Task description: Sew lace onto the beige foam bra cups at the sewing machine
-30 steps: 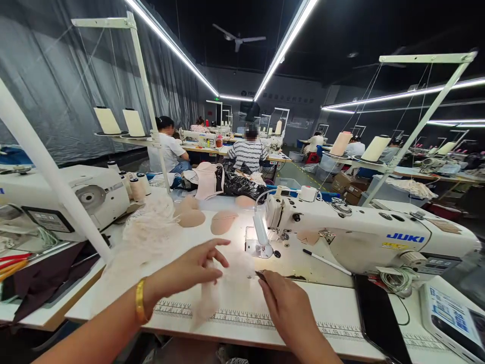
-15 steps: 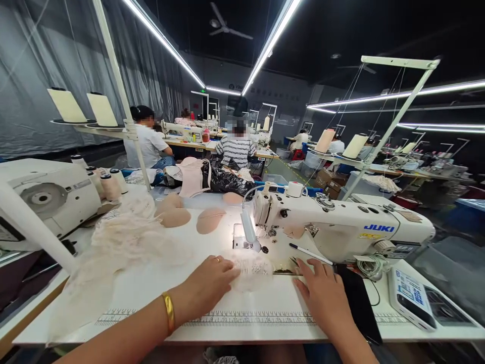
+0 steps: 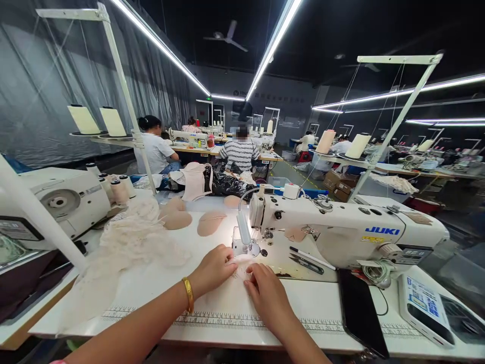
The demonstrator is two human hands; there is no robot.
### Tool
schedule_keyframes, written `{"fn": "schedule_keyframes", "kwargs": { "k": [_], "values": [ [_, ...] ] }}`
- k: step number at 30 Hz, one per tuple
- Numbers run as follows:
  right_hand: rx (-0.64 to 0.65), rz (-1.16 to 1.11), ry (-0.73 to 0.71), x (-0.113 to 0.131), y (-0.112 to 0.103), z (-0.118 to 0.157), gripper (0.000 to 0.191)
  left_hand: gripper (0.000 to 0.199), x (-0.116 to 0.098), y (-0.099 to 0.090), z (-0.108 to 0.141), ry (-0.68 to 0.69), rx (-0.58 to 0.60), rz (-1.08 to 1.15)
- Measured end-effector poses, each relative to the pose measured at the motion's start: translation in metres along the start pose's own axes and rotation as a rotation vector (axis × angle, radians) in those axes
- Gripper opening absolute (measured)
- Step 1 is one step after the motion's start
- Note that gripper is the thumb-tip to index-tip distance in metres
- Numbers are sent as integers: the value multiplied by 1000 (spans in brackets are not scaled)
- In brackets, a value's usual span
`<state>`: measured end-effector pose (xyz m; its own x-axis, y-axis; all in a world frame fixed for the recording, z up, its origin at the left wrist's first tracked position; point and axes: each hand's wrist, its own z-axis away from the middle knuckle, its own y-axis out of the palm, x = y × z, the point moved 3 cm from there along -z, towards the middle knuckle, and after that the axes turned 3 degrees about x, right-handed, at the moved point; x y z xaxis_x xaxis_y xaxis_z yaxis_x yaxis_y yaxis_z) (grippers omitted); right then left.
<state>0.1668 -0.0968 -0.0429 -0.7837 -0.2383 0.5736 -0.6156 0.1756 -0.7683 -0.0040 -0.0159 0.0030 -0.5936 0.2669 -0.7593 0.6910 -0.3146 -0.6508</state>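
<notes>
A small pale lace fabric piece (image 3: 241, 272) lies on the white table in front of the sewing machine's (image 3: 326, 222) needle area, lit by its lamp (image 3: 244, 228). My left hand (image 3: 212, 270), with a gold bracelet at the wrist, pinches the left edge of the lace, its fingers closed. From the right, my right hand (image 3: 268, 296) has curled fingers and thumb on the same piece. Part of the lace is hidden beneath the fingers. Thread snips (image 3: 307, 264) rest on the machine bed to the right, beside a white pen (image 3: 312, 257).
Sheer pale fabric (image 3: 132, 242) is heaped at left, with beige bra cups (image 3: 211, 223) behind. A black phone (image 3: 359, 313) and a white boxy device (image 3: 425, 308) lie at right. A printed ruler (image 3: 227, 320) runs along the front. Thread stands flank the table; co-workers sit beyond.
My right hand has left the thread snips and moved left onto the lace. The left hand has closed on the lace's edge. The whole view has shifted slightly.
</notes>
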Motion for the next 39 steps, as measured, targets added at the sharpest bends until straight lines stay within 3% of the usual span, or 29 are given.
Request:
{"fn": "schedule_keyframes", "kwargs": {
  "k": [3, 8, 13, 15, 20, 24, 31, 33, 35, 37, 39],
  "values": [
    [-71, -316, 57, -11, -1, 3, 12, 27, -9, 5, 14, -46, 59, 191],
    [36, -700, 167, -15, -7, 5, 18, 46, -15, 11, 47, -241, 167, 1052],
    [136, -838, 201, -7, -15, 0, 13, 56, -14, 13, 57, -335, 117, 1309],
    [174, -889, 206, -2, -20, -2, 19, 61, -13, 14, 59, -355, 141, 1287],
    [201, -1024, 178, 12, -28, -3, 28, 43, -11, 13, 61, -301, 175, 1176],
    [102, -1044, 189, 12, -28, -1, 37, 43, -13, 7, 61, -181, 101, 1122],
    [-25, -1199, 259, 26, -14, 2, 44, 48, -12, -4, 76, -97, 95, 910],
    [-64, -1235, 284, 27, -8, -3, 45, 50, -5, -17, 72, -53, 135, 777],
    [-90, -1187, 291, 23, 0, -11, 47, 44, 7, -39, 58, 19, 114, 436],
    [-81, -1105, 306, 16, 10, -19, 49, 35, 25, -71, 34, 72, -35, -56],
    [-55, -1047, 320, 8, 20, -25, 50, 33, 47, -102, 6, 16, -188, -243]
  ]
}}
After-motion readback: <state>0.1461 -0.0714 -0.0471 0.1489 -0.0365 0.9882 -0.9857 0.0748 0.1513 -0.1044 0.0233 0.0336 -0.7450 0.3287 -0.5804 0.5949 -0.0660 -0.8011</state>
